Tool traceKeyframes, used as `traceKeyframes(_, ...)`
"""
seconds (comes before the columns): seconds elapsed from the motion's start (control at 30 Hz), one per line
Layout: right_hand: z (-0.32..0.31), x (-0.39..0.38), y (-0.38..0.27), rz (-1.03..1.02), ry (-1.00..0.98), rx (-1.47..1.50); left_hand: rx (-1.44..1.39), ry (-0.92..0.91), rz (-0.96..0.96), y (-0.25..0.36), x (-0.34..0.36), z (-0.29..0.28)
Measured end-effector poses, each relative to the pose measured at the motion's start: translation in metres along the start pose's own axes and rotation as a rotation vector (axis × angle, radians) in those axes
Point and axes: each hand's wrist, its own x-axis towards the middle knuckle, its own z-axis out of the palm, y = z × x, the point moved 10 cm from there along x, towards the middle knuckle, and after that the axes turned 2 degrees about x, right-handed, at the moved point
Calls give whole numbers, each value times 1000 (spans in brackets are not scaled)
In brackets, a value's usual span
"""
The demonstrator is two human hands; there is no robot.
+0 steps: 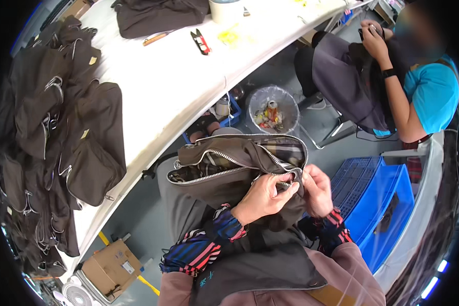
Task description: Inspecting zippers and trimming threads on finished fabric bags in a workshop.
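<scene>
A dark brown bag [214, 153] with a silver-toothed zipper and plaid lining lies unzipped across my lap. My left hand [268, 199] is closed at the zipper's right-hand end, thumb and fingers gripping the edge of the bag. Beside it, my right hand [316, 188] pinches the same corner near the zipper end. The small part between my fingertips is partly hidden, so I cannot make out its detail. Both forearms wear striped sleeve covers.
Dark bags [94, 143] pile on the white table [163, 76], with red-black snips [200, 42] and a pencil-like tool [155, 39]. Beyond are a bin [256, 115] and a co-worker [426, 102] holding dark fabric. Blue crates [387, 224] stand right; a cardboard box [104, 270] and fan [76, 290] lower left.
</scene>
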Motion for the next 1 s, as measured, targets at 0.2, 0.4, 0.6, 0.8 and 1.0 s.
traceKeyframes(0.2,15,-29,-85,-420,147,-883,29,141,78,-4,4,-6)
traceKeyframes(0.4,44,-28,-93,-514,47,-1123,114,91,-16,-2,0,3)
traceKeyframes(0.6,50,-33,-93,-566,38,-1182,130,193,106,7,-5,2)
traceKeyframes(0.8,49,-32,-90,-504,52,-1217,235,206,139,14,-7,5)
traceKeyframes(1.0,67,-37,-92,-663,12,-1403,228,181,87,7,-6,7)
